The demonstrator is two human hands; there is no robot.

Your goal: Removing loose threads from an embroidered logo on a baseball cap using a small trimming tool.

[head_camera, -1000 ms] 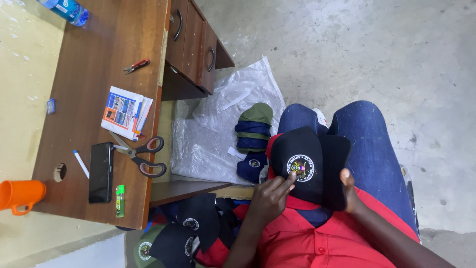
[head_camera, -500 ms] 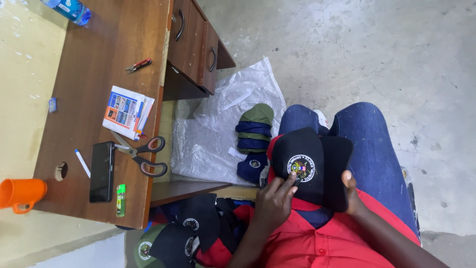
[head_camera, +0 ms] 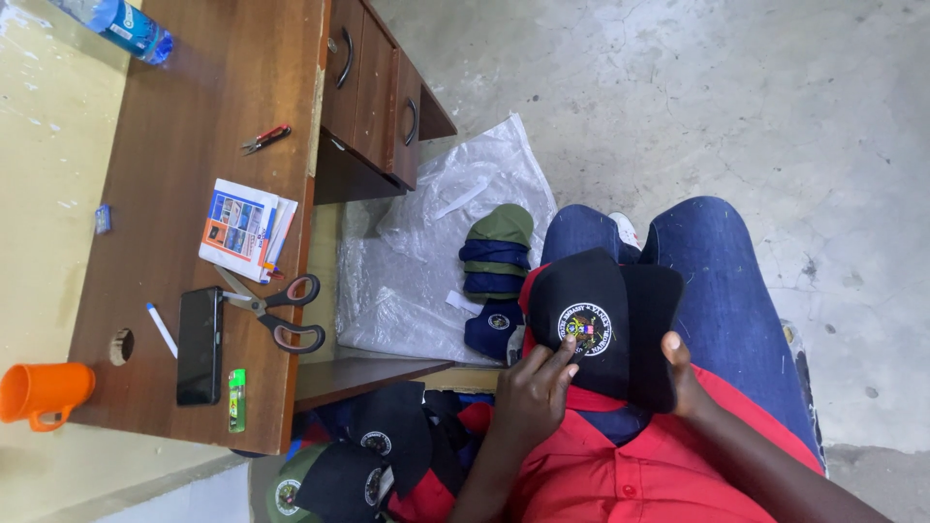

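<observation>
you are seated with a black fabric cap bearing a round embroidered badge (head_camera: 593, 315) resting on your lap, over your blue jeans (head_camera: 727, 291) and against the hem of your red shirt (head_camera: 620, 465). your left hand (head_camera: 531, 397) sits at the cap's near edge, fingers (head_camera: 562, 360) curled together and pressing on the crown just below the badge. your right hand (head_camera: 683, 373) is at the cap's other side, thumb lying on the black brim; its other fingers are tucked behind the fabric, so you cannot tell how they close, though the hand does pinch the brim edge.

just beside your knee, on a clear crinkled plastic sheet (head_camera: 426, 252) spread on the concrete floor (head_camera: 756, 97), a stack of folded green and navy caps (head_camera: 494, 266) lies. near your left elbow a loose heap of black caps with round badges (head_camera: 373, 455) lies under the desk edge.

on the brown wooden desk (head_camera: 194, 126) well apart from your hands lie scissors with red-and-black handles (head_camera: 276, 308), a black phone (head_camera: 200, 346) lying flat, a small green lighter (head_camera: 236, 399), a printed leaflet (head_camera: 242, 228), a white pen (head_camera: 161, 329), small red-handled pliers (head_camera: 264, 138), an orange plastic mug (head_camera: 41, 392) at the desk's corner and a clear water bottle with a blue label (head_camera: 121, 27) at the far end.
</observation>
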